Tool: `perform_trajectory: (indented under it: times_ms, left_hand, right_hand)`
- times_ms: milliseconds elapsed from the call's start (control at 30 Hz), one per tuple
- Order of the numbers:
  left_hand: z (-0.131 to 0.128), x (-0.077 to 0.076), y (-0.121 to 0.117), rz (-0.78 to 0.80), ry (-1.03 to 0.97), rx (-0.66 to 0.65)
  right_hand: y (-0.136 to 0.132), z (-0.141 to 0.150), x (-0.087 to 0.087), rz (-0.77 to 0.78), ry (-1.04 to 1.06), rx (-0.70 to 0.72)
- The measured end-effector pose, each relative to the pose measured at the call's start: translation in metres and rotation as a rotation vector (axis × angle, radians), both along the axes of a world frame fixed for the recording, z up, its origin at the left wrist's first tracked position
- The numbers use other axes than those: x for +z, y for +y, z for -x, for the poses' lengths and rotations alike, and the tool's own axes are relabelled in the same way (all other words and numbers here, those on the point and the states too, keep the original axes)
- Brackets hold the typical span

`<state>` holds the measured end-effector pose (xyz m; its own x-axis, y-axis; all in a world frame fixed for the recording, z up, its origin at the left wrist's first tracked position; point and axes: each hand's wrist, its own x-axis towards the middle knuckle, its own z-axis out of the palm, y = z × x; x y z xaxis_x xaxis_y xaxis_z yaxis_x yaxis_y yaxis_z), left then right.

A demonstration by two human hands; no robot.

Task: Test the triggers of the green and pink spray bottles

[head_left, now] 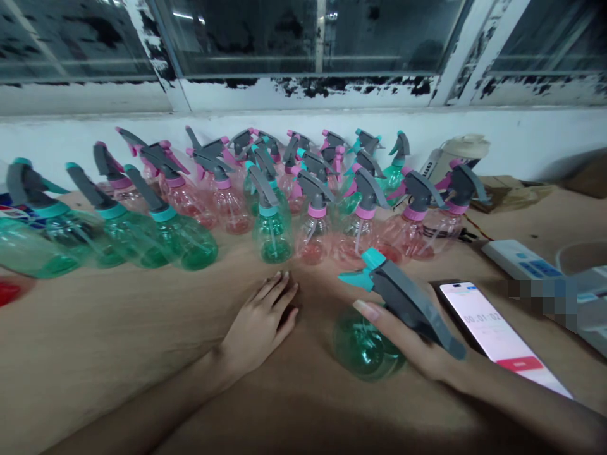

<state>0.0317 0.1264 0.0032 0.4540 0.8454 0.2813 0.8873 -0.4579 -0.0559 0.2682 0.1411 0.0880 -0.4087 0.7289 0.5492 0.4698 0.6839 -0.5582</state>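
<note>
My right hand [410,344] is closed around the grey trigger head of a green spray bottle [365,347] that stands on the wooden table [118,341]. Its teal nozzle points left. My left hand [260,319] lies flat on the table with fingers stretched out, holding nothing, a little left of that bottle. Just beyond the left hand stands a green spray bottle [272,230] at the front of a crowd of bottles.
Several pink spray bottles [315,227] and green ones [183,237] crowd the far half of the table, under a window sill. A phone [502,338] with a timer lies at my right. A white device [521,259] and a cream jug [458,155] sit far right.
</note>
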Motion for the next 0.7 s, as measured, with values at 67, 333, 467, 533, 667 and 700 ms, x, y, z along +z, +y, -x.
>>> perform_trajectory:
  times_ms: [67, 333, 467, 533, 667, 700]
  left_hand:
    - [0.0001, -0.0001, -0.0001, -0.003, 0.008, 0.003]
    - [-0.0003, -0.0023, 0.0005, -0.015, 0.016, 0.008]
    - [0.0001, -0.0013, 0.0002, 0.004, 0.01, 0.002]
    - [0.0002, -0.0006, 0.0, 0.007, 0.007, 0.0]
    - [-0.0003, -0.0002, 0.0, 0.004, 0.018, -0.002]
    - [-0.0004, -0.0002, 0.0, 0.003, 0.02, 0.0]
  right_hand:
    - [-0.0007, 0.0012, -0.0004, 0.029, 0.093, 0.037]
    - [-0.0019, 0.0007, -0.0051, 0.09, 0.053, 0.027]
    - [-0.0012, 0.001, -0.0026, 0.06, 0.098, 0.074]
    - [-0.0012, 0.0005, -0.0022, 0.072, 0.116, 0.087]
    - [-0.0028, -0.0027, -0.0036, 0.157, 0.058, 0.055]
    - [-0.0032, -0.0034, -0.0038, 0.16, 0.032, 0.045]
